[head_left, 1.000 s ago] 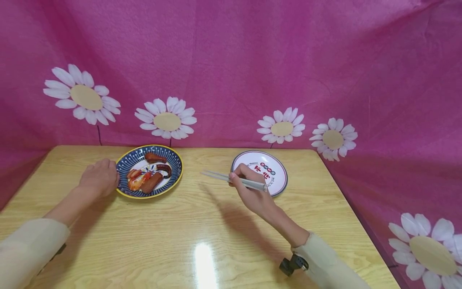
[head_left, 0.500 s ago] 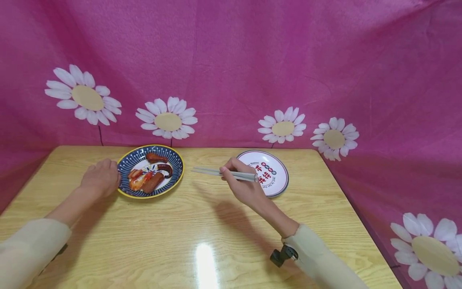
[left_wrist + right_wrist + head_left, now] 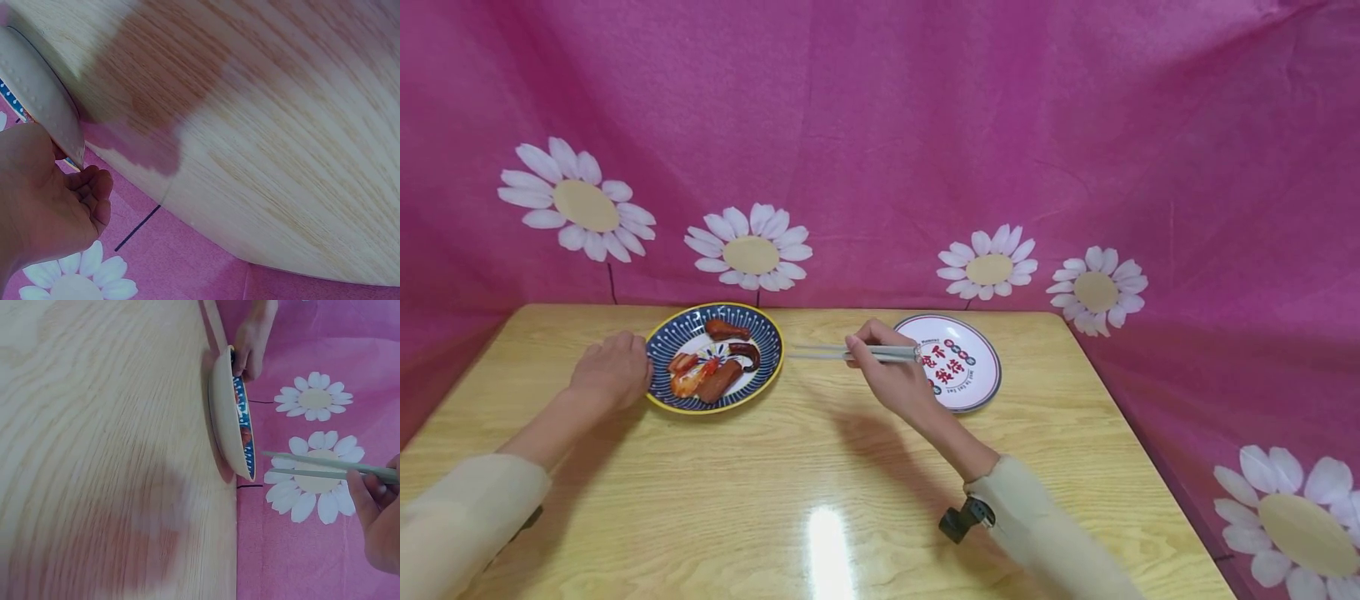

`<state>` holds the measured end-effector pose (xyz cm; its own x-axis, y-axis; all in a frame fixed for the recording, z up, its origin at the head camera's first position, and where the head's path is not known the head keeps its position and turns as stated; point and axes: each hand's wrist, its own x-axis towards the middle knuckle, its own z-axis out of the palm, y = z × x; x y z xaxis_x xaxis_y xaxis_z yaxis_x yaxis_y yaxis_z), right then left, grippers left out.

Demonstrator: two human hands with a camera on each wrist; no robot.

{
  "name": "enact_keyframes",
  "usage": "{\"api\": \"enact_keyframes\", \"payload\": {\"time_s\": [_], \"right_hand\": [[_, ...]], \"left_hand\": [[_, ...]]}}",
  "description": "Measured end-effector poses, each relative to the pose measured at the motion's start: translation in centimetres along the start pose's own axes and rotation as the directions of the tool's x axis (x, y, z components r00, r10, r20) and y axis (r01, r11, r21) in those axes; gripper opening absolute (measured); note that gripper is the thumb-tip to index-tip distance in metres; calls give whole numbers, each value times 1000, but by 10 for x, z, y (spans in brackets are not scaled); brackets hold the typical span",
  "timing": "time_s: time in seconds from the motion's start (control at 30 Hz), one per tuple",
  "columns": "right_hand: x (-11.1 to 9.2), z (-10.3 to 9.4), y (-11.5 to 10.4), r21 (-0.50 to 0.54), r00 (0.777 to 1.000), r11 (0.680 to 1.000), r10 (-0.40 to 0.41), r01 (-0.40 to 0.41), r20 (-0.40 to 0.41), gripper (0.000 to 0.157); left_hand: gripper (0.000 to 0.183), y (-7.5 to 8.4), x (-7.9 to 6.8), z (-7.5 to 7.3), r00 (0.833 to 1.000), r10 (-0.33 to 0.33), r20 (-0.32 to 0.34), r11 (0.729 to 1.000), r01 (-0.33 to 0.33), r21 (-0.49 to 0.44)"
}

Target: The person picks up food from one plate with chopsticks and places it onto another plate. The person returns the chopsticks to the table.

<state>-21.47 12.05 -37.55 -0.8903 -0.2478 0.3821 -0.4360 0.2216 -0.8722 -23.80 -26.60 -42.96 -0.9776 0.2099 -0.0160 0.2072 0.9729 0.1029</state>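
My left hand [image 3: 612,371] pinches the left rim of a blue-patterned, yellow-rimmed plate [image 3: 767,340]; in the left wrist view thumb and fingers close on its edge. On that plate lie a drumstick-like brown piece [image 3: 727,330], a dark curved piece [image 3: 747,353], a brown slab [image 3: 721,381] and a shrimp-like orange-red piece [image 3: 688,382]. Pale chopsticks [image 3: 898,354] are held in my right hand [image 3: 895,379]. Their tips are slightly apart, near the plate's right rim, with nothing between them. The right wrist view shows the same chopsticks [image 3: 369,472] beside the tilted-looking plate [image 3: 224,406].
A white plate [image 3: 970,379] with red characters rests on the wooden table [image 3: 715,500], behind my right hand and partly covered by it. A pink cloth [image 3: 865,167] with printed daisies hangs behind the table and along its right side.
My right hand has moved left with the chopsticks, bringing their tips to the blue plate's edge. More of the white plate shows. The left hand keeps its hold on the rim.
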Motion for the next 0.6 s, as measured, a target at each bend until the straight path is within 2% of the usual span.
{"api": "enact_keyframes", "payload": {"time_s": [0.17, 0.6], "right_hand": [[7, 8, 6, 93, 1000, 996, -14, 13, 12, 13], [18, 26, 10, 103, 998, 993, 59, -57, -16, 19]], "left_hand": [[31, -1, 0, 2, 1000, -4, -6, 1000, 4, -5], [31, -1, 1, 1, 1000, -12, 12, 1000, 12, 6]]}}
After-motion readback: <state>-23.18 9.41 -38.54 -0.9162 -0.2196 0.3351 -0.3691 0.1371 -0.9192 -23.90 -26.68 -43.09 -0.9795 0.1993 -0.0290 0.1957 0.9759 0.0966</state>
